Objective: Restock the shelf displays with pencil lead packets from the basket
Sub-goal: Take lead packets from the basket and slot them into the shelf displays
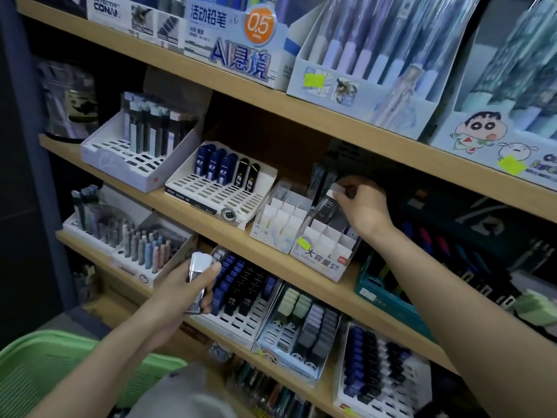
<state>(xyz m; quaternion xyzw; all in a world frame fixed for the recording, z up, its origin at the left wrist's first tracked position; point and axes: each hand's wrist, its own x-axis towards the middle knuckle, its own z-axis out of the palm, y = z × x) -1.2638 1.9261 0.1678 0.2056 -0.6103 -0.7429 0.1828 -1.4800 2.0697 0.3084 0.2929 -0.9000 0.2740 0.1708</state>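
Fingers, right hand (361, 209): thumb and fingers (346, 188) pinch the white top tab of a clear lead packet. This is right of centre in the frame, and the forearm reaches up from the lower right corner.
Fingers, left hand (184, 285): curled round a bundle of packets with the thumb pressed along its front, below and left of centre.
Lead packet (327, 206): upright and slightly tilted, its lower end down among the rear cells of a divided box. Its dark print is too blurred to read.
Bundle of packets (197, 267): clear and silvery, held upright in front of the lower shelf. The number of packets cannot be told.
Divided box (324, 260): white card with a grid of cells, a yellow sticker and Chinese lettering on its front. It stands on the middle shelf.
Second divided box (275, 224): just beside the first, on its left.
Basket (45, 366): green plastic with slotted walls, in the lower left corner beneath the left forearm.
Middle shelf (193, 203): pale wood. Left of the boxes is a slotted tray (211, 194) with three blue and two black lead cases in its back row. Further left, a white tray (120, 158) holds tall dark packs.
Lower shelf (355, 297): trays of blue and black cases (238, 294), some marked HB 0.5.
Top shelf (211, 76): pencil display boxes, one (241, 40) marked 0.5.
Teal crate (379, 285): right of the divided box, under the right forearm.
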